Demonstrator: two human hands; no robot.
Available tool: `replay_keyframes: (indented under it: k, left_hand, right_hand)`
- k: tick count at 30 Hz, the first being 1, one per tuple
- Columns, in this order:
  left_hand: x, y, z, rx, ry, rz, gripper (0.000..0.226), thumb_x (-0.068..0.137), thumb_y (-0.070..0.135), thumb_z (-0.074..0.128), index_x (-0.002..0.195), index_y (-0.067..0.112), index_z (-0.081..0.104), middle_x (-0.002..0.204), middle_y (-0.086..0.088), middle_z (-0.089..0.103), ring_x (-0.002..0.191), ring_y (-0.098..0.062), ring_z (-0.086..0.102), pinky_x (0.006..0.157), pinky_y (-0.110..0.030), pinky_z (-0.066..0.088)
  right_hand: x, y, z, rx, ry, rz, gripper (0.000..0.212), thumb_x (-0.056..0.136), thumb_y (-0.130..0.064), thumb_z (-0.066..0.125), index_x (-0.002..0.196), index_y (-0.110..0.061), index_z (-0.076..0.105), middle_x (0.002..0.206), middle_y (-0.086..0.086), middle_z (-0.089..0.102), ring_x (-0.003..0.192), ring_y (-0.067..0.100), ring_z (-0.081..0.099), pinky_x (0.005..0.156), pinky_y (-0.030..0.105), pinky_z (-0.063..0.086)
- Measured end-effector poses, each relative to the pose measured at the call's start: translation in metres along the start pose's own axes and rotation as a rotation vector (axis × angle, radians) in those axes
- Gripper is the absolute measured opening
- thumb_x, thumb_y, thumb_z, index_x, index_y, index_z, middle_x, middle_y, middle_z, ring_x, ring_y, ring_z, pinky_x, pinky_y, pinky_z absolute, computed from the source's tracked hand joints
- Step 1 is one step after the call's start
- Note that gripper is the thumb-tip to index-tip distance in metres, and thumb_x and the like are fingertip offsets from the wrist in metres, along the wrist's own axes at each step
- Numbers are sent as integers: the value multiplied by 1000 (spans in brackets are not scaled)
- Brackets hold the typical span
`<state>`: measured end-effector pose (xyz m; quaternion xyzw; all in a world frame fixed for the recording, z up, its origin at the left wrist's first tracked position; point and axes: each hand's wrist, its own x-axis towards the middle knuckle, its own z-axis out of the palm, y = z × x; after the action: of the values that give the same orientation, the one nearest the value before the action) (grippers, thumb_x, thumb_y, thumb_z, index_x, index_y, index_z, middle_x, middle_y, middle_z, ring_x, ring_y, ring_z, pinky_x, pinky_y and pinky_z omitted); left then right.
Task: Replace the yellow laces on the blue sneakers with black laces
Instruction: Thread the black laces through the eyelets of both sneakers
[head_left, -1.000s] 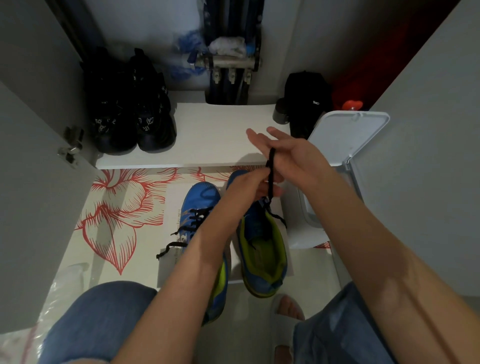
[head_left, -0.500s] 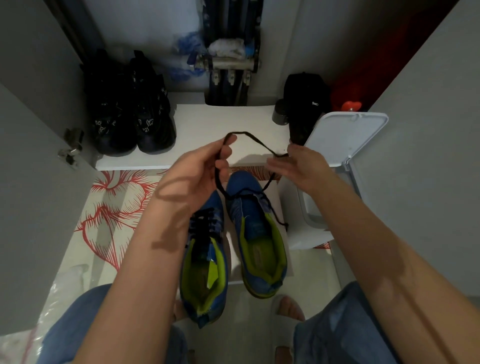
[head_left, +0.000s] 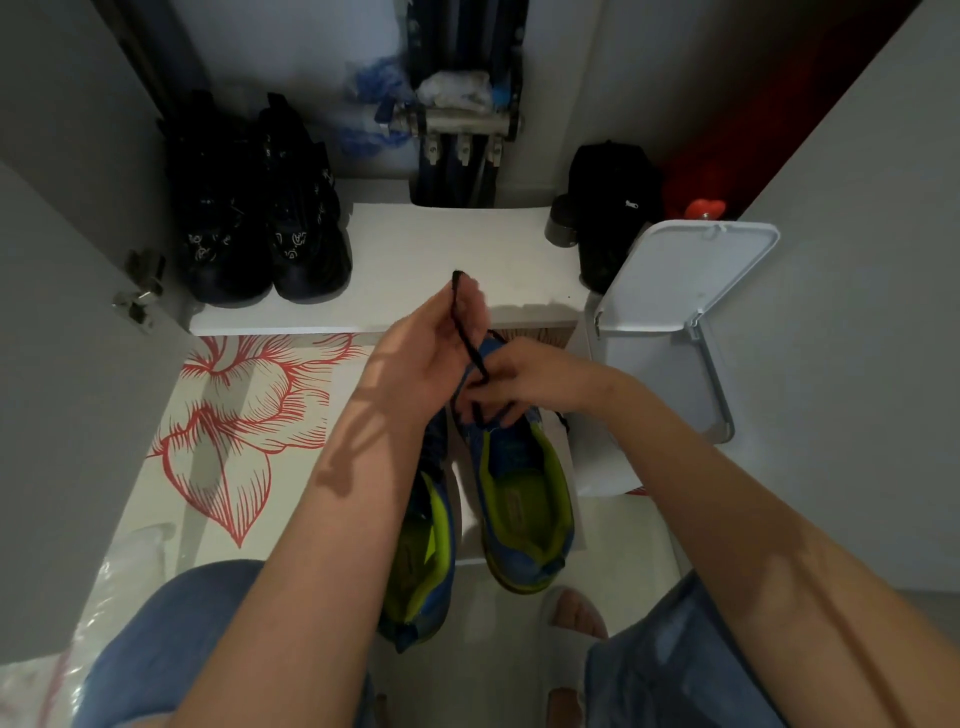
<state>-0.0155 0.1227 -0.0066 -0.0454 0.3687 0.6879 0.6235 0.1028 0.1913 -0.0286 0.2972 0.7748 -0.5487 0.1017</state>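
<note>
At the far left a pale floor mat (head_left: 223, 415) printed with a red line-drawn flower lies on the floor. Behind it a pair of black high-top boots (head_left: 260, 223) stands on a white shelf (head_left: 415, 244).

The left hand (head_left: 421, 364) is raised above the toes of the sneakers, with its thumb and fingers pinching a thin black lace (head_left: 464, 332). The lace's tip sticks up just past the fingertips. From there the black lace slants down and to the right to the right hand (head_left: 535, 384), whose curled fingers grip it just over the eyelets.

The left blue sneaker with lime-green lining (head_left: 423, 551) lies under the left forearm. Its toe and lacing are hidden, and only the heel opening shows. The right blue sneaker with the same lime-green lining (head_left: 524, 499) lies just beside it. Its toe and upper eyelets are covered by the right hand, so I cannot tell how far the lace is threaded.

Further right a white plastic bin with its flat lid tipped open (head_left: 680, 275) stands near the sneakers. A black bag (head_left: 613, 197) sits behind it, too dark to show any detail.
</note>
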Motion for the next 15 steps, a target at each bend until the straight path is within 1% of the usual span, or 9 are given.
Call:
replay_keyframes:
  k: [1,3,4,5,6,7,9,12,15]
  left_hand:
    - [6,-2,-7,247,83,59,21,100,13,41,89,10,59,77,-1,65,67,-9,63,58,-18,54]
    - [12,-5,-20,845,305,167,23,98,15,43,84,13,61,88,-5,64,85,-18,60,70,-27,49]
    - [12,-6,-24,1015,354,172,25,99,17,42,89,9,64,96,-11,64,92,-22,59,76,-31,48]
    - [11,-8,-27,1092,353,143,30,100,19,39,100,3,64,105,-15,64,97,-23,58,81,-34,47]
    - [7,-11,-27,1059,308,64,36,102,24,35,109,1,61,109,-16,64,98,-23,58,83,-33,48]
    - [2,-14,-26,974,235,-44,40,103,31,31,112,3,59,107,-13,65,96,-24,60,82,-32,49]
    - [-5,-19,-20,818,97,-152,40,101,40,34,108,9,59,100,-9,68,91,-22,66,79,-30,53]
    - [-6,-19,-18,770,-4,-91,28,98,29,48,112,7,60,96,-9,70,78,-13,71,69,-21,59]
    - [-4,-20,-21,807,15,3,26,95,12,53,115,-4,59,87,-9,68,62,-3,68,61,-13,55]
  right_hand:
    - [0,0,-2,120,86,12,22,95,-20,53,104,-4,65,93,11,71,81,21,69,76,33,59]
    - [-4,-3,-10,444,273,-15,20,98,-15,48,102,-1,60,86,14,71,74,25,71,67,33,60]
    - [-5,-3,-14,624,348,-45,18,99,-12,45,100,0,58,85,17,71,74,26,72,64,33,60]
    - [-6,-3,-18,770,415,-73,17,99,-8,41,97,-1,57,85,19,70,74,27,72,63,32,59]
    - [-6,-2,-20,871,467,-88,17,100,-5,39,96,0,55,86,20,69,74,26,72,62,30,58]
    - [-6,-1,-20,923,499,-92,17,100,-3,38,96,1,54,87,21,68,74,26,72,62,29,58]
    - [-3,0,-17,953,528,-76,14,99,-2,39,99,4,52,91,23,67,74,24,72,62,28,58]
    - [0,2,-15,956,540,-53,14,98,-3,42,96,4,53,91,24,66,71,23,72,64,28,59]
    - [0,2,-14,951,558,-12,14,99,-4,42,93,2,54,95,26,65,73,22,71,63,26,58]
